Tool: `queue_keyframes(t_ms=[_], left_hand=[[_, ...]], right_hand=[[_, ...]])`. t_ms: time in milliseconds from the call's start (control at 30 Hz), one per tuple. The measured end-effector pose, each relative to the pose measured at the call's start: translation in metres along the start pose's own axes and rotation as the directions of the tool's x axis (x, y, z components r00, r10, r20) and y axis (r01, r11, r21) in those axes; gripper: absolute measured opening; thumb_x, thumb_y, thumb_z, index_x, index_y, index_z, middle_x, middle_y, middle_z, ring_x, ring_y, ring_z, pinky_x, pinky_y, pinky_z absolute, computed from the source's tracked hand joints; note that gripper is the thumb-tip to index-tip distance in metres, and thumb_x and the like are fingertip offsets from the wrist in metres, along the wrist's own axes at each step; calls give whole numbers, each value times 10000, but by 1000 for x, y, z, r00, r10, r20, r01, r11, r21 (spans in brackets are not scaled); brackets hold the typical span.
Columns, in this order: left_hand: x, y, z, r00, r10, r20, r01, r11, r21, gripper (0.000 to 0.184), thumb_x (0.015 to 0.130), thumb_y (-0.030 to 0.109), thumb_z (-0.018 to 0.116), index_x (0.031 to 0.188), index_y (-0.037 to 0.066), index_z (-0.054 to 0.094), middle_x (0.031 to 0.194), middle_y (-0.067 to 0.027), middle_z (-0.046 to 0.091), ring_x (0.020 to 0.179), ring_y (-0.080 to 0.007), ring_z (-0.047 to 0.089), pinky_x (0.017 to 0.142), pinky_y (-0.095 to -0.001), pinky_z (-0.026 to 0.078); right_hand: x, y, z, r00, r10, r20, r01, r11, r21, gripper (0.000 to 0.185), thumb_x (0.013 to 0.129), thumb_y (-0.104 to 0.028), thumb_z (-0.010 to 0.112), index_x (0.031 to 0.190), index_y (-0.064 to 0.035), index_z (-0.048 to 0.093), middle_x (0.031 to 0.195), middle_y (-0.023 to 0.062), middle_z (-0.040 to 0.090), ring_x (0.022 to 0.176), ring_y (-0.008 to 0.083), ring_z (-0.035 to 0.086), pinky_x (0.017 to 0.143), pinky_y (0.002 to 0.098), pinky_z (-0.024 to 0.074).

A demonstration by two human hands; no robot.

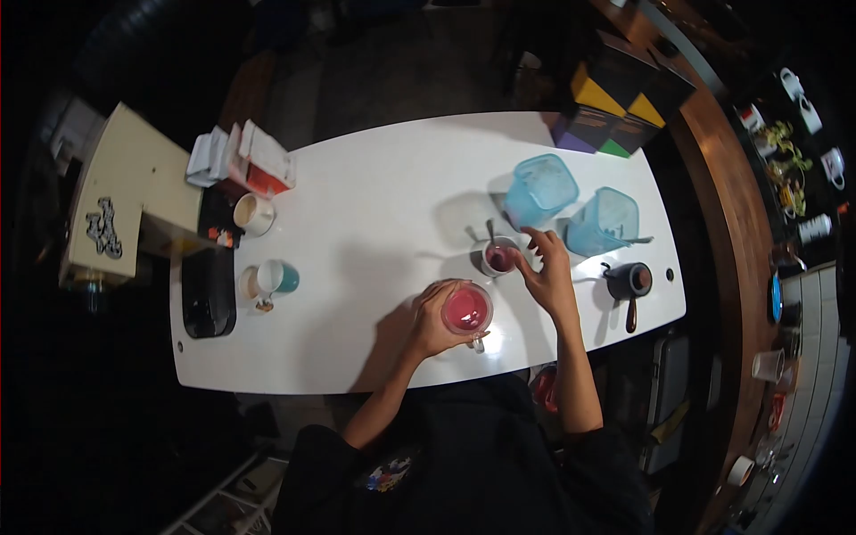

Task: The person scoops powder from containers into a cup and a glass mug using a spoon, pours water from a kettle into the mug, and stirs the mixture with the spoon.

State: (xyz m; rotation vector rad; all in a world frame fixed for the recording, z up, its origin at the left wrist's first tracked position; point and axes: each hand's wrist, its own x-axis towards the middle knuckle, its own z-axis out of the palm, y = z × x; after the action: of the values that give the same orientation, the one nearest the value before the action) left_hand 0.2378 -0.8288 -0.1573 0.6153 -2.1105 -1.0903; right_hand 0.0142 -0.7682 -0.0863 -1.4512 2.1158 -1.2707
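My left hand (439, 323) is wrapped round a clear glass cup (467, 308) of pink-red liquid, its handle toward the front edge. My right hand (546, 267) has its fingers bent and apart at the right side of a small white cup (499, 258); whether a fingertip touches the rim I cannot tell. Inside that cup are dark red contents and a spoon (490, 234) leaning up at the back. Just beyond my right hand are two light-blue translucent containers, one at the back (541, 190) and one to the right (603, 221).
On the white table (357, 214) a dark handled pot (629, 281) stands at the right. A cream mug (254, 214), a teal-and-white cup (278, 277), a napkin holder (267, 165) and a black tray (209, 294) are at the left. Dark boxes (615, 102) stand back right.
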Motion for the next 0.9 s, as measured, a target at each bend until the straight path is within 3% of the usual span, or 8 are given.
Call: queue_keyframes(t_ms=[100,167,300,533,667,767,833,900], left_hand=[[0,0,-10,999,-43,5,43,999,-6,816,557,340,976,1210,-1,625,1214,-144,680,1137,-320,639,1001,-425,506],[1,2,-12,997,-80,11,80,997,-11,819,570,356,968,1221,1,621,1222,-140,679,1147,-316,635,1005,-423,507],[-1,-2,-11,994,-90,61,86,994,72,852,621,446,924,1271,8,590,1259,-144,657,1199,-323,602,1036,-425,488],[-2,-5,-7,994,-78,77,71,993,89,851,627,445,911,1267,-2,573,1258,-177,635,1203,-357,585,1032,-440,484],[0,-10,-7,998,-27,64,22,996,87,837,618,434,915,1246,-7,580,1235,-188,633,1174,-367,598,1018,-447,486],[2,-10,-5,998,-24,58,21,998,51,821,619,428,916,1235,0,585,1212,-190,640,1144,-371,614,1021,-453,481],[2,-10,-4,998,-19,60,16,999,48,812,620,427,916,1232,8,586,1208,-182,642,1136,-369,621,1026,-456,478],[1,-10,-4,998,-16,57,14,999,48,804,621,425,916,1230,16,586,1205,-175,645,1129,-366,627,1030,-458,474]], right_hand=[[23,10,28,992,-121,-43,114,984,-139,410,836,-237,814,1168,-30,693,876,127,600,856,282,570,772,401,469],[34,13,38,998,-55,-4,53,980,-191,423,818,-269,830,1150,-37,706,872,130,596,865,290,552,773,410,459],[42,19,51,997,-82,5,81,969,-234,295,783,-181,826,1018,-23,743,776,134,591,755,300,547,715,407,449],[34,7,39,995,-104,-11,103,993,-52,143,855,-91,740,925,32,723,696,116,580,603,201,494,603,337,412],[17,-12,21,993,-97,-64,96,995,-9,112,893,-56,709,924,52,711,710,108,595,609,167,481,602,315,414],[3,-27,6,991,-67,-117,68,998,1,104,900,-32,688,962,43,724,768,136,650,642,219,564,620,340,450],[-5,-34,-1,977,-113,-179,115,993,3,83,912,-21,692,931,58,710,711,103,599,618,149,489,612,305,421],[-14,-31,-9,973,-119,-197,116,993,-30,106,940,-26,674,954,73,711,748,88,650,642,119,525,628,279,435]])
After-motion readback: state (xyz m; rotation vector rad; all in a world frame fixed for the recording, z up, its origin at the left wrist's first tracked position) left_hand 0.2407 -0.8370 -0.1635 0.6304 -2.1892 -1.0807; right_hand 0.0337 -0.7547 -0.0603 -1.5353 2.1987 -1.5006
